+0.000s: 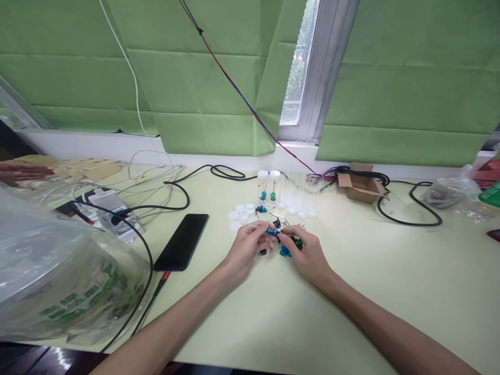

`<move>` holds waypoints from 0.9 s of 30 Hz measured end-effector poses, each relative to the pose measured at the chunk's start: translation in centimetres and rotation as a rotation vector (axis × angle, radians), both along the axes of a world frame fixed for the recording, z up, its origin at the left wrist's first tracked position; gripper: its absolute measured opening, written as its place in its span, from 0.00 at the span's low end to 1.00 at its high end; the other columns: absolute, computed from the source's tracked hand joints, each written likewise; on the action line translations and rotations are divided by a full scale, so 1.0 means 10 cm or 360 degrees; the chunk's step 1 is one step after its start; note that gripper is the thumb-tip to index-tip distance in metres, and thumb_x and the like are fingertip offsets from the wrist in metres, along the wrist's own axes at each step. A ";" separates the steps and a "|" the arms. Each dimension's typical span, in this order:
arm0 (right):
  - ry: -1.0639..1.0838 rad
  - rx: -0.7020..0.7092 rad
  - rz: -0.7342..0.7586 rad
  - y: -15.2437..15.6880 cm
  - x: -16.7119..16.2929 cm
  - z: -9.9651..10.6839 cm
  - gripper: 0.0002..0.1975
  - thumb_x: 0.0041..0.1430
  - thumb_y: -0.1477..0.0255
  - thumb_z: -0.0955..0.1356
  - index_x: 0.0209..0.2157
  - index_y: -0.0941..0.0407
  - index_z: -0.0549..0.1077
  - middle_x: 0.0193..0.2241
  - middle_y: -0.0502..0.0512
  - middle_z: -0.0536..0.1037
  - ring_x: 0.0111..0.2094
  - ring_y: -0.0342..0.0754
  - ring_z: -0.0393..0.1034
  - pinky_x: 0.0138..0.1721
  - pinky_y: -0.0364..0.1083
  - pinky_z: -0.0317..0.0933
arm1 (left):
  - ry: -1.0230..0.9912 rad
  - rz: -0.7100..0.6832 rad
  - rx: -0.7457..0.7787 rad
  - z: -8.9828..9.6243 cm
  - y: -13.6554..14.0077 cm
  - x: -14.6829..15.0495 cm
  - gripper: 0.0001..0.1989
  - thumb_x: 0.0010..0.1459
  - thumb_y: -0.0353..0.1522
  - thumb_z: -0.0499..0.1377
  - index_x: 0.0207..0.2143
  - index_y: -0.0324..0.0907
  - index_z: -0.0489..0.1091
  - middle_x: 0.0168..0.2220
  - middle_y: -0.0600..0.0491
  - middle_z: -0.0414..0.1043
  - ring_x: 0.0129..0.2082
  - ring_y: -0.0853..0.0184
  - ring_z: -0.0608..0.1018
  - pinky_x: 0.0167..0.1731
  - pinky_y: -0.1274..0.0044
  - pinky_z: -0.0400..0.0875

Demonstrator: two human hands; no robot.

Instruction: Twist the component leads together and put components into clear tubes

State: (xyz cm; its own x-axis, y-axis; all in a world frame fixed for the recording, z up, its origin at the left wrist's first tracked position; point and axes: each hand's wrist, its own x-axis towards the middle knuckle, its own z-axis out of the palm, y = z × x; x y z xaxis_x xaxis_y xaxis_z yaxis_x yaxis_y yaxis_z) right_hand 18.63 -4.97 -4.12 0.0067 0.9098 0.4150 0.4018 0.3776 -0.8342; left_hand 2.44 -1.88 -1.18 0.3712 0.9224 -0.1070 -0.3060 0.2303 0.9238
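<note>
My left hand (pixel 244 247) pinches a small shiny blue part (pixel 272 230) on a thin metal shaft; its exact kind is too small to make out. My right hand (pixel 310 252) is closed at the right end of the same piece, fingertips near a dark bit. Under and between the hands lie loose blue parts (pixel 285 251) and green parts (pixel 299 242), partly hidden by my right fingers. Just beyond are another blue part (pixel 261 209) and a small black piece (pixel 277 222). Two clear tubes with white tops, one with a blue part (pixel 263 196), one with a green part (pixel 273 196), stand upright behind.
White round caps (pixel 239 214) lie left of the tubes, several clear tubes (pixel 299 200) to the right. A phone (pixel 182 242), cables, a power strip (pixel 105 203) and a big plastic bag (pixel 70 271) fill the left. An open cardboard box (pixel 361 186) stands back right. Another person's hand (pixel 23 171) shows far left.
</note>
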 end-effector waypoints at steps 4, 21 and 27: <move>-0.0037 -0.0018 -0.0017 0.00 0.00 -0.01 0.11 0.64 0.65 0.65 0.34 0.55 0.75 0.33 0.55 0.78 0.36 0.51 0.72 0.38 0.49 0.64 | 0.0009 -0.0001 0.0004 0.00 0.00 0.00 0.11 0.57 0.38 0.62 0.31 0.38 0.73 0.21 0.52 0.71 0.23 0.70 0.71 0.24 0.78 0.63; 0.0059 0.0051 0.0060 -0.02 0.00 0.03 0.07 0.63 0.67 0.66 0.41 0.54 0.72 0.36 0.54 0.78 0.38 0.49 0.73 0.40 0.48 0.67 | 0.0048 0.0029 -0.0018 0.02 -0.01 0.00 0.11 0.56 0.38 0.62 0.31 0.38 0.73 0.19 0.53 0.69 0.22 0.69 0.71 0.24 0.77 0.61; 0.0044 0.0021 0.0034 -0.01 0.00 0.01 0.08 0.63 0.66 0.66 0.40 0.54 0.73 0.36 0.56 0.79 0.38 0.51 0.74 0.41 0.50 0.67 | 0.0031 0.0007 -0.0008 0.02 -0.01 0.00 0.11 0.55 0.38 0.63 0.31 0.38 0.73 0.21 0.53 0.70 0.22 0.70 0.71 0.24 0.78 0.62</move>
